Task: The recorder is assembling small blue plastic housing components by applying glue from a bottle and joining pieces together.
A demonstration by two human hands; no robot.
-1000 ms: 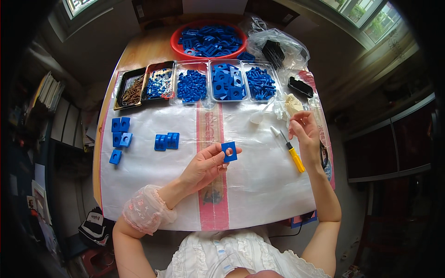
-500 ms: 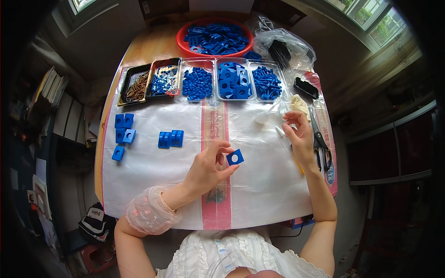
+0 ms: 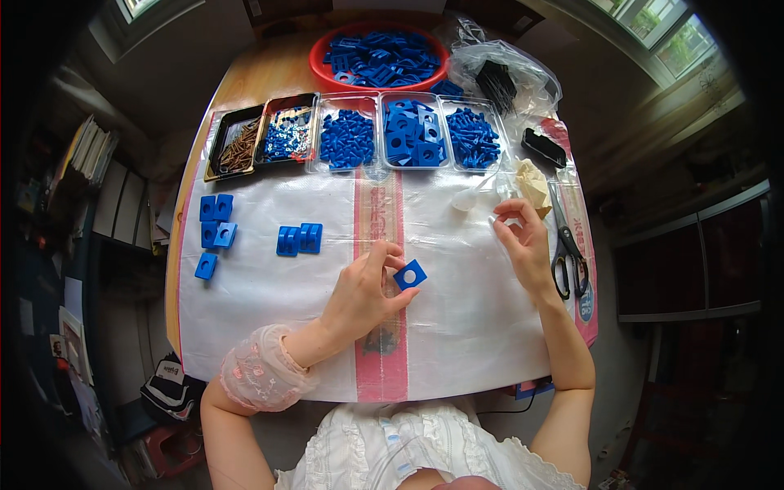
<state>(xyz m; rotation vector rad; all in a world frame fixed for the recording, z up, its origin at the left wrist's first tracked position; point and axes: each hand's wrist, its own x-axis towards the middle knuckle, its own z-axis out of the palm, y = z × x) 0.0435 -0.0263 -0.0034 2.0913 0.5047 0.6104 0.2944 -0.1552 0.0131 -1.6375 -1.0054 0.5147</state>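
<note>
Near the middle of the table my left hand (image 3: 359, 296) pinches a blue square plastic piece (image 3: 418, 269) with a round hole between thumb and fingers. To its right my right hand (image 3: 525, 245) is raised a little above the sheet, thumb and fingertips pinched together. A small white tip (image 3: 492, 220) shows at those fingertips; the rest of that slim thing is hidden by the hand. Two ribbed blue pieces (image 3: 299, 239) lie side by side left of my left hand. Farther left rest several blue holed pieces (image 3: 208, 265).
Across the back stand black trays with brown screws (image 3: 240, 147) and small shiny parts (image 3: 287, 140), then clear trays of blue parts (image 3: 347, 139). Behind them is a red basin (image 3: 322, 80) of blue pieces. Black scissors (image 3: 569, 253), crumpled paper (image 3: 532, 184) and a black box (image 3: 543, 149) lie right.
My right hand's fingers have come down and closed around the white-tipped thing, and its yellow part no longer shows. My left hand keeps its hold on the blue piece, nearly still.
</note>
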